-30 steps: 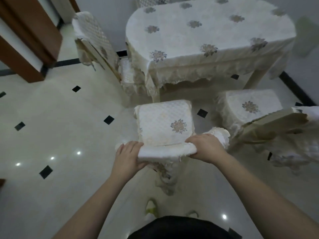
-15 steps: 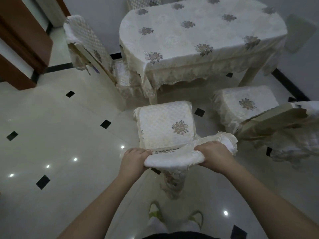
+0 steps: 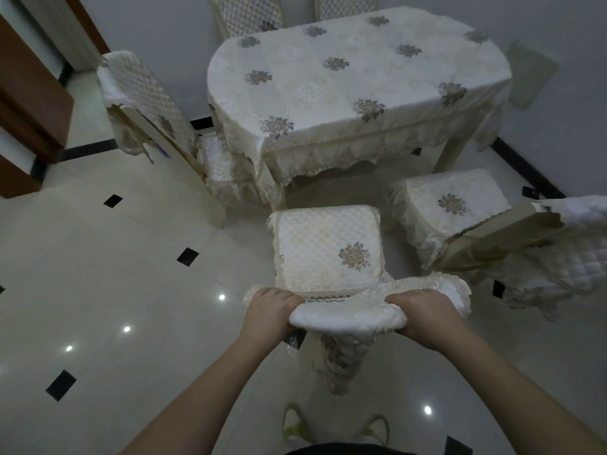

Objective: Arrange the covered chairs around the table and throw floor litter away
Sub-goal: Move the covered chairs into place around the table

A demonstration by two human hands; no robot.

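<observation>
A chair with a cream quilted cover [image 3: 325, 251] stands right in front of me, its seat facing the cloth-covered table [image 3: 354, 83]. My left hand [image 3: 267, 311] grips the left end of its backrest top, and my right hand [image 3: 422, 315] grips the right end. The seat's front edge is a short way from the table's near side. A second covered chair [image 3: 460, 218] stands to the right, angled away from the table. A third covered chair [image 3: 154, 106] sits at the table's left end, its seat partly under the cloth. No litter shows on the floor.
Two more chair backs [image 3: 249, 14] rise behind the table against the grey wall. A brown wooden door frame [image 3: 29, 103] is at the far left. Glossy pale floor tiles with black diamond insets [image 3: 188, 256] spread out to the left. My feet [image 3: 335, 425] are just behind the chair.
The chair I hold and my hands have come nearer to me and lower in view, while the table has shifted toward the centre. My grip on the backrest is unchanged.
</observation>
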